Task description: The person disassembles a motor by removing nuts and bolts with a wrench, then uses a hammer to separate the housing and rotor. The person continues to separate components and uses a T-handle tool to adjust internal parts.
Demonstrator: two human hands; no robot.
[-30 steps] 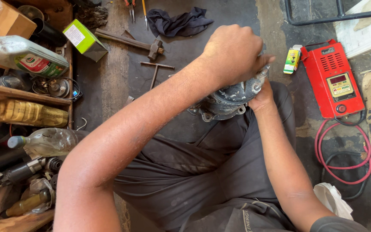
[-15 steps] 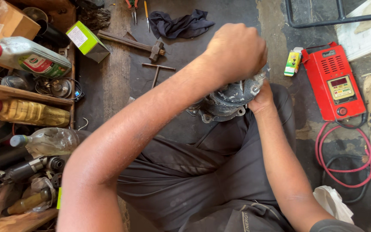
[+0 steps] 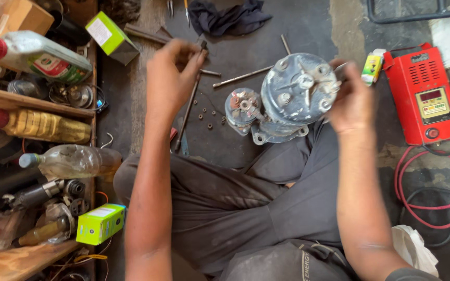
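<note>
A grey round metal motor part [image 3: 298, 96] with bolts on its face rests against my knee, above my dark trousers [image 3: 246, 208]. My right hand [image 3: 352, 101] grips its right edge. A smaller round piece [image 3: 241, 106] with copper terminals sits at its left side. My left hand [image 3: 173, 78] is off to the left, fingers pinched on the top end of a long metal rod tool [image 3: 186, 117] that slants down to the floor. Several small nuts [image 3: 207, 117] lie on the floor between the rod and the motor part.
A red box-shaped meter [image 3: 425, 93] with red cables [image 3: 428, 203] stands at the right. Bottles [image 3: 37, 52] and green boxes [image 3: 100, 224] fill wooden shelves at the left. A dark rag [image 3: 227, 18] and loose rods [image 3: 243, 77] lie on the floor beyond.
My left hand has lifted off the top of the motor part and moved left to the rod tool. The part's bolted face is now uncovered, and my right hand stays on it.
</note>
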